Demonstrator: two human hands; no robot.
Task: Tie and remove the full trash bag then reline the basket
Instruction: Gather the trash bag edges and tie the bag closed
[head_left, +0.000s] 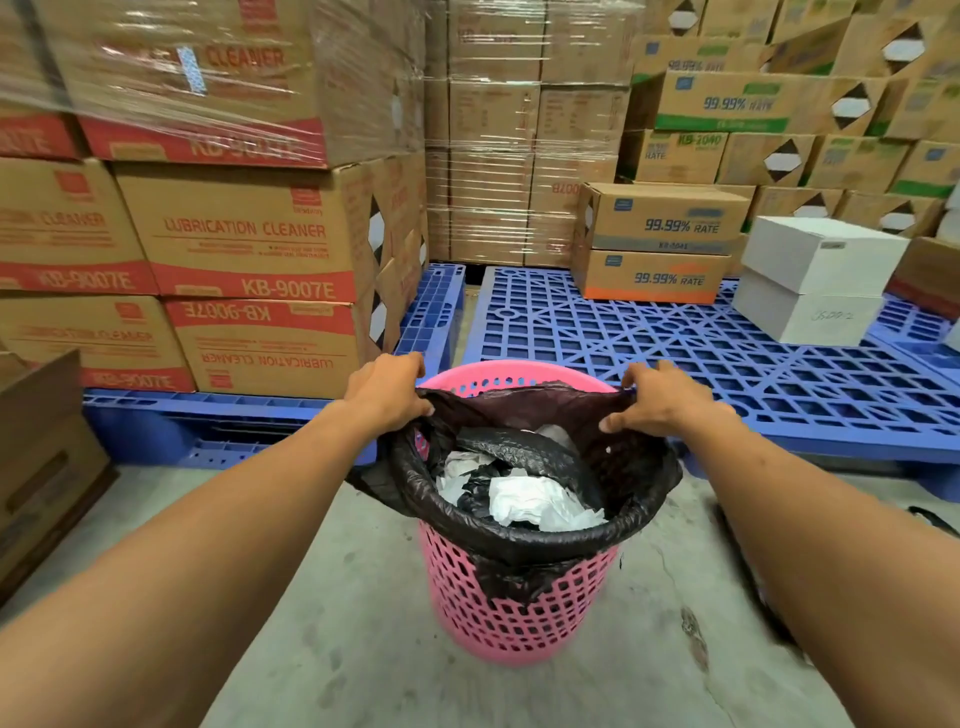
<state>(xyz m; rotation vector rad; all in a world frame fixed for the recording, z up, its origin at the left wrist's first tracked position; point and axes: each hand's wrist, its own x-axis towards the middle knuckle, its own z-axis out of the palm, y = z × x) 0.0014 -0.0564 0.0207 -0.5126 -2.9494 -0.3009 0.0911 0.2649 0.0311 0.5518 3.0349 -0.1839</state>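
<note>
A pink perforated basket (519, 613) stands on the concrete floor in the middle of the head view. A black trash bag (519, 540) lines it, folded over the near rim, with crumpled white paper (535, 501) and black plastic inside. My left hand (387, 389) grips the bag's edge at the far left of the rim. My right hand (660, 397) grips the edge at the far right. Between the two hands the far edge of the bag is lifted off the pink rim and stretched.
Blue plastic pallets (675, 343) lie right behind the basket. Stacked cardboard boxes (249, 249) rise at the left and back. Two white boxes (815, 280) sit at the right. A brown box (47, 467) stands at the left edge. Bare concrete floor (363, 649) surrounds the basket.
</note>
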